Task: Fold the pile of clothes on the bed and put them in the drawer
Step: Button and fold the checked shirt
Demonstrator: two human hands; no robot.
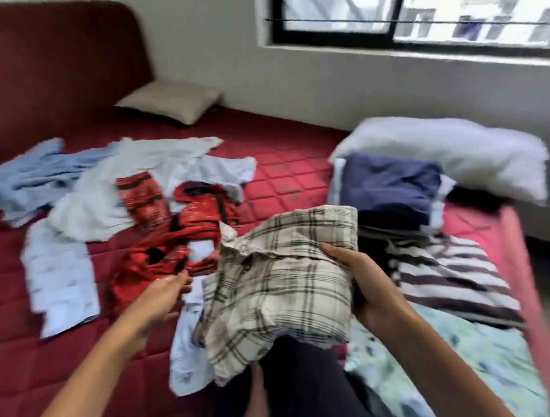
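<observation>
You have the cream plaid shirt (pixel 280 281) folded and lifted above the bed (pixel 285 179). Left of it lie the crumpled red garment (pixel 173 239) and pale blue clothes (pixel 59 261), unfolded; right of it, a navy folded stack (pixel 390 186).

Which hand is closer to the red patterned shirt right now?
Left. The left hand reaches its near edge; the right hand is off to its right, holding the plaid shirt. Red patterned shirt.

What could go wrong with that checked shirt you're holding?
The folded plaid shirt is gripped only by the right hand, so it might sag open. The left hand is reaching for the red shirt, which lies among other loose clothes and might drag them along.
</observation>
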